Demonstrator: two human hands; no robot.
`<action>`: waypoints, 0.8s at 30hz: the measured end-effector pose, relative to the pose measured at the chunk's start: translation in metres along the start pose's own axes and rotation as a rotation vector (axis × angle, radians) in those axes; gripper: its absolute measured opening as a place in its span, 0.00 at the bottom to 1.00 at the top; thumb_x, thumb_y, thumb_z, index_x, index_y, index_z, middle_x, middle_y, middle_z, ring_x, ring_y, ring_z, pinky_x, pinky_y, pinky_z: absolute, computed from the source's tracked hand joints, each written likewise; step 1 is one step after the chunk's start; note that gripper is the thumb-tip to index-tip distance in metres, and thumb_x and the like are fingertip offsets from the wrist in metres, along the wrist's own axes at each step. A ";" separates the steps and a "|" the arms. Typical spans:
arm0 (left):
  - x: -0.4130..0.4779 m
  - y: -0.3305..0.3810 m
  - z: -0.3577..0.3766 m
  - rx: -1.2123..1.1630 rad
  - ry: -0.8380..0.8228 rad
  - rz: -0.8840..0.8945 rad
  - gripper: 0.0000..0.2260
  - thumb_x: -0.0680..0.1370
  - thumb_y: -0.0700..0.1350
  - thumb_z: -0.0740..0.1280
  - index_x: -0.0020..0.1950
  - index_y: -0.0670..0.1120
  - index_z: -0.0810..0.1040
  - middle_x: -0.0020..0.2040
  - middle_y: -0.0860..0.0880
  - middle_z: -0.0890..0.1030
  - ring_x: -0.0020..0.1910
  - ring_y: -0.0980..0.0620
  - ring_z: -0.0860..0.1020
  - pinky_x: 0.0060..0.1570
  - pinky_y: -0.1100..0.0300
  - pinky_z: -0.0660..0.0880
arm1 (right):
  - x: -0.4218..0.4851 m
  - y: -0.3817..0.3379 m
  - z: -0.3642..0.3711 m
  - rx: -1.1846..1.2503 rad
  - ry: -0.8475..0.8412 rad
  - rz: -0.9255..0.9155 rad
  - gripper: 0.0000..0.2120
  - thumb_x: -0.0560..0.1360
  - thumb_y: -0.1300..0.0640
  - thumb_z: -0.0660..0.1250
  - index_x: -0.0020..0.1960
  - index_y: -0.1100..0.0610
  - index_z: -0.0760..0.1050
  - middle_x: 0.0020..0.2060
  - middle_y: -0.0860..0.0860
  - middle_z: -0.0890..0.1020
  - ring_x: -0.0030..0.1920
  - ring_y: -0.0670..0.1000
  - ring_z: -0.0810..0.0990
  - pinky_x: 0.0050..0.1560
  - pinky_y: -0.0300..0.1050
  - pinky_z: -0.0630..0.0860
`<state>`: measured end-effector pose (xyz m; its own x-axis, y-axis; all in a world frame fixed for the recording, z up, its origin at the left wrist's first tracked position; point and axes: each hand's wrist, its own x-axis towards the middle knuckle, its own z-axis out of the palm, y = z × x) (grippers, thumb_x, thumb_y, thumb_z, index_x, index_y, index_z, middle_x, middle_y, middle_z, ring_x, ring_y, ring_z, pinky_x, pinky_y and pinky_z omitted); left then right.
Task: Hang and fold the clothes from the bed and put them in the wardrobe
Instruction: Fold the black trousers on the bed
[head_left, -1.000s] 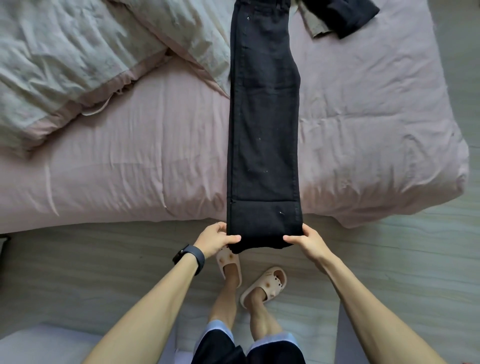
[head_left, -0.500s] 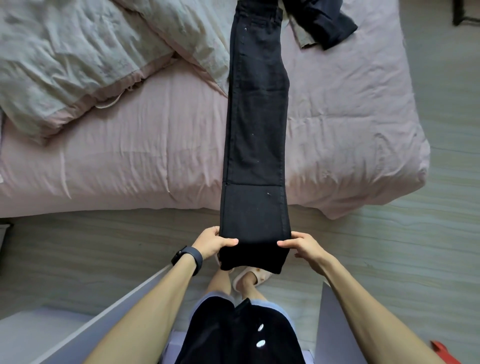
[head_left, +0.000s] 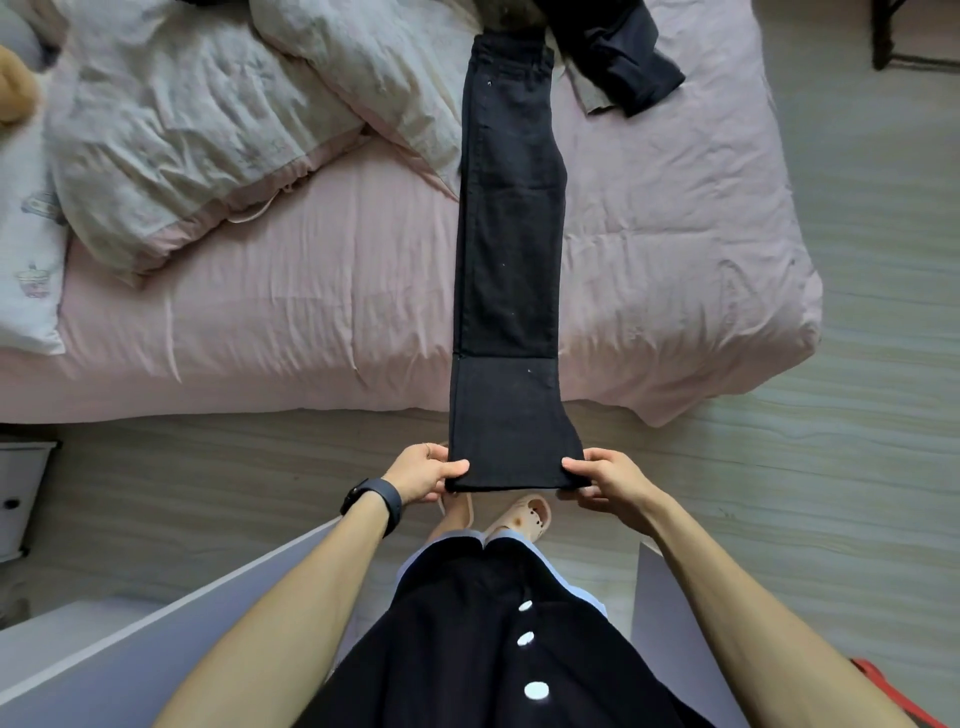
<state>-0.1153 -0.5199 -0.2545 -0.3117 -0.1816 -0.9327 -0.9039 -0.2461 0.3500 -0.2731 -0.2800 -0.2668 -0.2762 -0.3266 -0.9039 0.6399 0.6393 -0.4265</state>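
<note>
A pair of black trousers (head_left: 509, 249), folded lengthwise, stretches from the far side of the pink bed (head_left: 675, 234) out over the floor toward me. My left hand (head_left: 423, 473) pinches the left corner of the hem, thumb on top. At the right hem corner, my right hand (head_left: 608, 480) pinches the cloth the same way. The waistband end lies on the bed. A dark garment (head_left: 618, 57) and some greyish cloth under it lie crumpled at the bed's far right.
A rumpled cream duvet (head_left: 218, 119) covers the bed's left part, with a pillow (head_left: 26, 260) at the far left. White furniture panels (head_left: 171, 623) flank my legs. A white cabinet (head_left: 21, 493) stands at the left edge. Wooden floor (head_left: 831, 493) runs between me and the bed.
I have stepped back from the bed, pulling the hem end of the trousers farther off the mattress. More of the waistband and the bed's left side shows.
</note>
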 end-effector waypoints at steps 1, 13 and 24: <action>-0.004 0.000 0.001 0.003 0.030 0.005 0.19 0.78 0.45 0.72 0.66 0.42 0.72 0.54 0.44 0.83 0.45 0.48 0.81 0.40 0.60 0.73 | -0.005 0.000 0.001 0.016 0.009 -0.004 0.08 0.77 0.56 0.72 0.46 0.57 0.73 0.39 0.53 0.86 0.43 0.58 0.87 0.31 0.37 0.73; -0.023 0.009 0.020 0.198 0.146 0.175 0.08 0.78 0.38 0.68 0.44 0.51 0.80 0.34 0.53 0.78 0.23 0.61 0.73 0.20 0.71 0.64 | -0.023 -0.003 0.012 -0.192 0.302 -0.072 0.21 0.72 0.50 0.76 0.32 0.53 0.65 0.24 0.49 0.75 0.31 0.55 0.83 0.30 0.42 0.69; -0.053 0.030 0.006 0.539 0.044 0.364 0.20 0.72 0.40 0.73 0.63 0.51 0.78 0.53 0.50 0.83 0.51 0.50 0.81 0.52 0.57 0.78 | -0.051 -0.027 0.007 -0.300 0.235 -0.484 0.12 0.72 0.54 0.72 0.51 0.40 0.78 0.44 0.47 0.85 0.37 0.48 0.85 0.43 0.40 0.78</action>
<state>-0.1279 -0.5124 -0.1953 -0.6240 -0.2050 -0.7541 -0.7665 0.3482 0.5396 -0.2714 -0.2852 -0.2085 -0.6575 -0.4885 -0.5736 0.1822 0.6356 -0.7502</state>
